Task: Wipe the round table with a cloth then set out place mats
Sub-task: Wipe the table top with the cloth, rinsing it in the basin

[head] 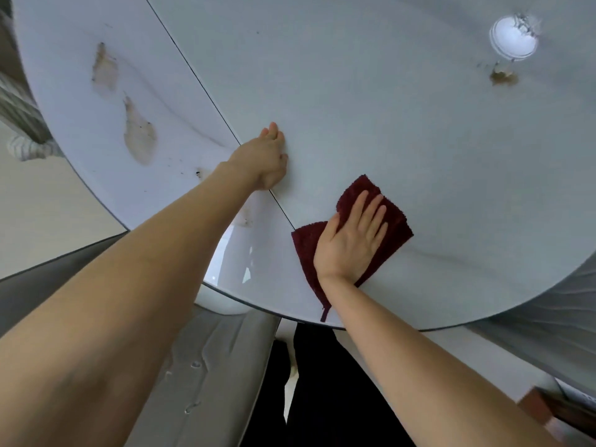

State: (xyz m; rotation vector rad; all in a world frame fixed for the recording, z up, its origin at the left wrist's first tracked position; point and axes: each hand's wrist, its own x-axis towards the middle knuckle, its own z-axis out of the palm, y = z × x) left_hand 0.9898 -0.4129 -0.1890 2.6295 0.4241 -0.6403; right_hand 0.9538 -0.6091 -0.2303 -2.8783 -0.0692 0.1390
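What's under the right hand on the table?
The right hand lies flat, fingers straight, on a dark red cloth spread on the white table near its front edge. The tabletop beneath the cloth is covered, so its state is unseen.

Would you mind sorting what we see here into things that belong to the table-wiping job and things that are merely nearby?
Part of the job:
- round table
- dark red cloth, flat under the right hand
- left hand, resting on the raised round centre panel
- brownish marks on the tabletop

Merely nearby:
- grey chair seat below the table edge
- no place mats in view
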